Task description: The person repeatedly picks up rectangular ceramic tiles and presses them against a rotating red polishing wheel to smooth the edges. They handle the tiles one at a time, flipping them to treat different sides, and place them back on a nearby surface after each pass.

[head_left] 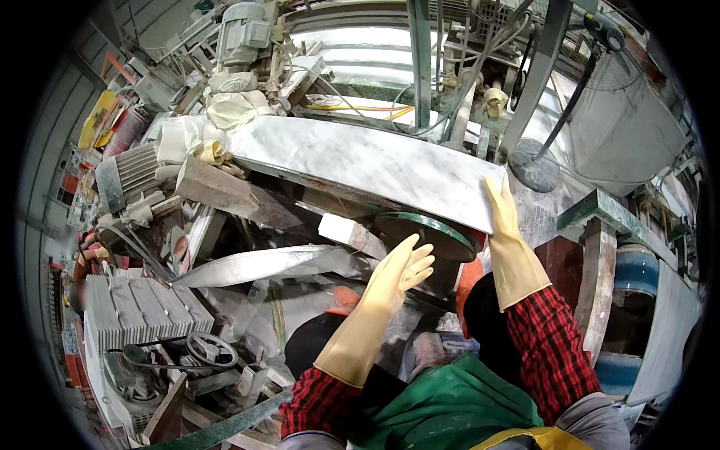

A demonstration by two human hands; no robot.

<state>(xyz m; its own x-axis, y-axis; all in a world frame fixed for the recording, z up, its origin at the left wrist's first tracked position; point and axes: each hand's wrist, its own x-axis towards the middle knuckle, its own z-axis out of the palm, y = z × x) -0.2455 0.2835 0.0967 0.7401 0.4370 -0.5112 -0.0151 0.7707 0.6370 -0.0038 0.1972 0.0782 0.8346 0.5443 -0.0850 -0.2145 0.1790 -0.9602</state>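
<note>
A long white marble slab [367,161] with grey veins lies ahead of me, slanting down toward the right. My right hand [504,214], in a cream rubber glove, presses against the slab's right end with its fingers stretched out along the edge. My left hand [397,274], gloved the same way, is raised below the slab's near edge. It holds nothing, and its fingers are straight and apart. Just beyond its fingertips sits a round disc with a green rim [427,231], partly covered by the slab. A white stone block [351,234] lies left of that hand.
A curved pale metal sheet [255,264] spans the space at left. Behind the slab stands a green upright post [420,67]. A grey motor [244,34] is at the back left. Stacked grey slats [146,307] and a handwheel [210,351] are lower left; a stone-topped frame [600,277] stands right.
</note>
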